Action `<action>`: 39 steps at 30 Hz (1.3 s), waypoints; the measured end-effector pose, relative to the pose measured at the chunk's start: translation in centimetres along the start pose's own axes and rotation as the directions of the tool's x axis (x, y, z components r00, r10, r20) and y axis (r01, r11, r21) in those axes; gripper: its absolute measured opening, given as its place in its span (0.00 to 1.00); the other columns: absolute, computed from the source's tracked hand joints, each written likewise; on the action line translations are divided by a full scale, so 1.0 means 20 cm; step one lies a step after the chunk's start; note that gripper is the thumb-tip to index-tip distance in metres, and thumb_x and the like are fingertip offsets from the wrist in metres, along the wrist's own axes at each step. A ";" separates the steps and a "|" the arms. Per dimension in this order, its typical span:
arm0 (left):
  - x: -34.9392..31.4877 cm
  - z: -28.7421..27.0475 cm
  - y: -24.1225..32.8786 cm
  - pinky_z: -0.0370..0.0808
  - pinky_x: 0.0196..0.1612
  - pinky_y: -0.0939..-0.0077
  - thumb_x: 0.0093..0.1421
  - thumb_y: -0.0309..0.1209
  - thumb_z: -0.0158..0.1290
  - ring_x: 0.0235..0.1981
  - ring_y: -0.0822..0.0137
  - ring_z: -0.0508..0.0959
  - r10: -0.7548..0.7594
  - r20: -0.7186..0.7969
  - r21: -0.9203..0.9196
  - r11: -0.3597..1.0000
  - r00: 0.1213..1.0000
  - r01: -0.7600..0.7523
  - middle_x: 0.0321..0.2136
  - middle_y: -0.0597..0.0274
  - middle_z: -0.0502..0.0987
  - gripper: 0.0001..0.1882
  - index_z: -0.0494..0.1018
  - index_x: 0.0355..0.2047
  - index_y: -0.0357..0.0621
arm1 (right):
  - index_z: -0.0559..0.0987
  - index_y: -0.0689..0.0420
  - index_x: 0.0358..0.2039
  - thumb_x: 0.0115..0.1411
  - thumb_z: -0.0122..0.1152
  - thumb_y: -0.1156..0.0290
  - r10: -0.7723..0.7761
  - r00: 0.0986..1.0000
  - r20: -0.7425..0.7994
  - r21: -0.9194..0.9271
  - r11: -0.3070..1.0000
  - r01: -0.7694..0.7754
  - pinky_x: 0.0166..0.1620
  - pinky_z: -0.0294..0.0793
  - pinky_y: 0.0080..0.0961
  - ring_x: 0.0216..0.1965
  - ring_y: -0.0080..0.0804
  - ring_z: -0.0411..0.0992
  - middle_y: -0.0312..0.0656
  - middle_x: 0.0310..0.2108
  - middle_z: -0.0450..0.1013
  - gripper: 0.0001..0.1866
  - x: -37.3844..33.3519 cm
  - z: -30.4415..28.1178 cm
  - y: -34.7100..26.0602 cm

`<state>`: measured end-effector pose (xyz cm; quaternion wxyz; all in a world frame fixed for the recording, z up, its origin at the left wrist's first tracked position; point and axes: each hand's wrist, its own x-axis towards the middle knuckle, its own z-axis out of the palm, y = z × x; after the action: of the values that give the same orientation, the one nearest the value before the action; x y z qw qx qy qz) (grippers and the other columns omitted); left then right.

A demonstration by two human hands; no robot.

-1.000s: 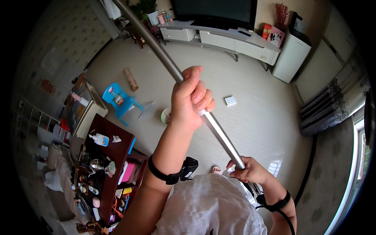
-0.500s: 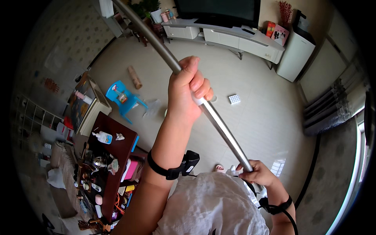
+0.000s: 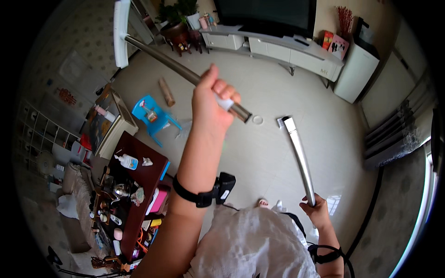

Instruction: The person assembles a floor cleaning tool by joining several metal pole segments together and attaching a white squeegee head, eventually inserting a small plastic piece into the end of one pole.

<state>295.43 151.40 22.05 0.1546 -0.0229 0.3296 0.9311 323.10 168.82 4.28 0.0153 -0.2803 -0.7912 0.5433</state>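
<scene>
My left hand (image 3: 208, 104) is raised in the middle, closed around a metal pole (image 3: 162, 59) just above its lower end. A long white crosspiece (image 3: 121, 37) sits at the pole's far end, at the upper left. Low on the right, my right hand (image 3: 317, 212) grips the bottom part of a shiny metal tube (image 3: 301, 160). That tube tilts up and to the left, and its upper end stands apart from the pole's dark lower end. A white collar (image 3: 224, 102) shows beside my left fingers.
A ring (image 3: 257, 120) lies on the tiled floor. At left are a blue chair (image 3: 150, 116) holding a spray bottle, a cardboard tube (image 3: 167, 92) and a cluttered dark red table (image 3: 155, 160). A low TV cabinet (image 3: 273, 48) and a white box-shaped appliance (image 3: 356, 69) stand at the back.
The one long pole has come apart into two pieces. The left piece swung flatter, bringing its white crosspiece into fuller view; the right tube swung more upright, its upper end now free.
</scene>
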 end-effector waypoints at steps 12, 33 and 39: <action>-0.13 0.03 -0.20 0.58 0.17 0.84 0.55 0.36 0.48 0.12 0.80 0.59 -0.238 -0.033 -0.190 0.955 0.971 0.228 0.11 0.76 0.57 0.08 0.62 0.26 0.48 | 0.62 0.63 0.48 0.49 0.59 0.68 -0.371 0.917 0.145 0.642 0.740 0.198 0.20 0.62 0.12 0.18 0.16 0.63 0.34 0.23 0.68 0.27 0.17 0.07 -0.87; -0.09 -0.19 -0.21 0.66 0.38 0.66 0.54 0.26 0.43 0.27 0.67 0.68 -0.112 -0.035 -0.051 0.993 0.993 0.110 0.23 0.62 0.65 0.03 0.62 0.27 0.39 | 0.70 0.71 0.32 0.47 0.50 0.74 -0.168 0.972 0.165 0.763 0.646 -0.018 0.16 0.63 0.16 0.11 0.24 0.63 0.46 0.17 0.70 0.14 0.14 -0.06 -0.82; -0.05 -0.22 -0.12 0.68 0.39 0.64 0.55 0.27 0.45 0.30 0.67 0.70 0.029 0.046 0.037 0.999 0.999 -0.031 0.25 0.64 0.67 0.04 0.64 0.29 0.40 | 0.65 0.71 0.41 0.53 0.51 0.65 -0.162 0.974 0.157 0.614 0.789 0.032 0.16 0.59 0.12 0.11 0.19 0.61 0.42 0.18 0.70 0.22 0.16 -0.11 -0.62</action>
<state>296.90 150.13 17.33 0.1484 0.0060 0.3439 0.9272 315.88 169.04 15.03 0.0522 -0.1629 -0.5857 0.7923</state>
